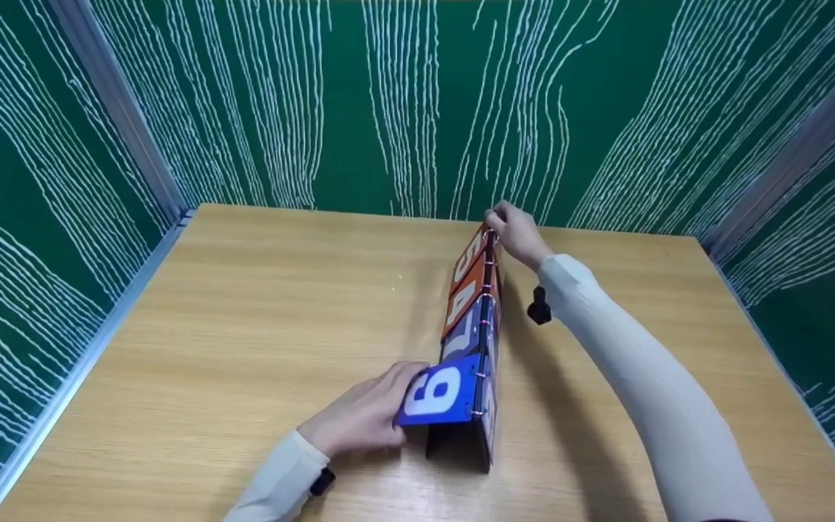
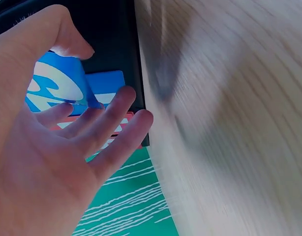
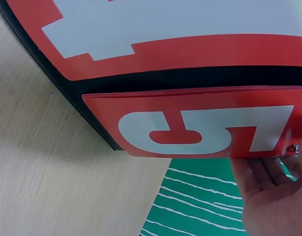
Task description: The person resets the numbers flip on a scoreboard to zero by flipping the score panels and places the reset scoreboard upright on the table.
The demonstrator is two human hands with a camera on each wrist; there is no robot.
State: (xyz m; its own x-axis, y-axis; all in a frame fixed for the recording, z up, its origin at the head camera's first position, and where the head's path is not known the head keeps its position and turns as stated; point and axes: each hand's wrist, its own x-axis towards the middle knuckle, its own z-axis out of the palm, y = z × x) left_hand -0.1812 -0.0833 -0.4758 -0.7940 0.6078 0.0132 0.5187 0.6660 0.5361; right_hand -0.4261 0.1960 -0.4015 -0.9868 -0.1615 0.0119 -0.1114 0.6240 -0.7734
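Note:
A tent-shaped flip scoreboard (image 1: 459, 444) with ring-bound number cards stands lengthwise on the table. At its near end my left hand (image 1: 359, 415) pinches a blue card (image 1: 435, 395), which is swung up and out from the board. In the left wrist view the thumb and fingers lie about this blue card (image 2: 55, 78); another blue card shows behind it. My right hand (image 1: 522, 235) grips the top ridge at the far end, beside the red card marked 5 (image 3: 173, 125). Another red card (image 1: 464, 297) and a dim bluish card (image 1: 461, 337) hang between the hands.
The wooden table (image 1: 265, 312) surrounds the scoreboard. Green panels with white wavy lines (image 1: 345, 109) rise behind and at both sides, with metal posts (image 1: 117, 101) at the corners. Small dark devices (image 1: 539, 306) sit at both wrists.

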